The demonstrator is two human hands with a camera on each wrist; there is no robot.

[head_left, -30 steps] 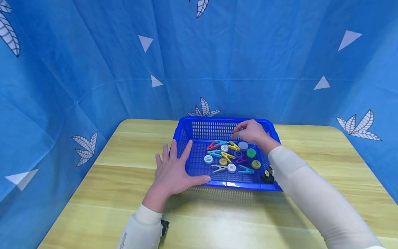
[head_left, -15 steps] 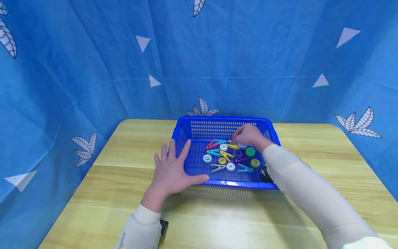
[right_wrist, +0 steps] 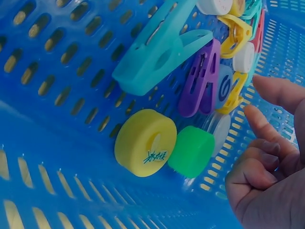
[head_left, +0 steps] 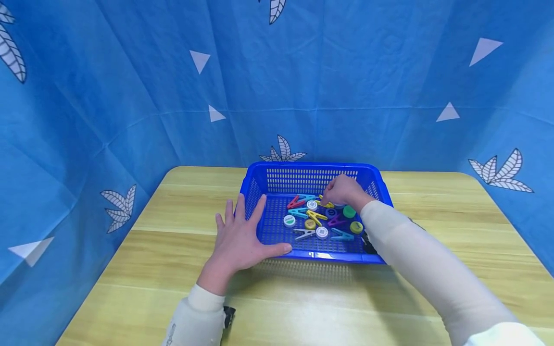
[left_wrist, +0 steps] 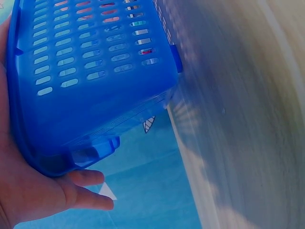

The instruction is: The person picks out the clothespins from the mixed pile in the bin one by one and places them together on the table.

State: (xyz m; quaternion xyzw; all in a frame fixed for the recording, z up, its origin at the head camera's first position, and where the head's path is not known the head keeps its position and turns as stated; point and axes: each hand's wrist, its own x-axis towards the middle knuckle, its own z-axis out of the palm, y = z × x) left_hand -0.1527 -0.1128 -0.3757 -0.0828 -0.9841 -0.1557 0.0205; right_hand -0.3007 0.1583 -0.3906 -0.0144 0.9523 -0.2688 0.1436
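A blue plastic basket [head_left: 311, 255] holds several clothespins and bottle caps. My left hand [head_left: 240, 242] is spread at its near left corner, thumb along the front rim and fingers reaching over the left side; the left wrist view shows the hand [left_wrist: 35, 191] against the rim. Inside the basket, my right hand [head_left: 344, 190] reaches down to a yellow clothespin [right_wrist: 233, 95] near the back. Its thumb and index fingertips are parted beside that clothespin, while the other fingers curl in. A purple clothespin [right_wrist: 198, 83], a green cap [right_wrist: 191, 151] and a yellow cap [right_wrist: 145, 142] lie close by.
Also in the basket are a red clothespin [head_left: 295, 202], a grey one [head_left: 304, 234], a teal one [head_left: 342, 235] and a white cap [head_left: 289, 221]. The basket stands on a wooden table [head_left: 303, 307], with a blue patterned curtain [head_left: 363, 86] behind.
My right hand has lowered and moved slightly left, from above the basket floor down to the yellow clothespin. The left hand stays at the basket corner.
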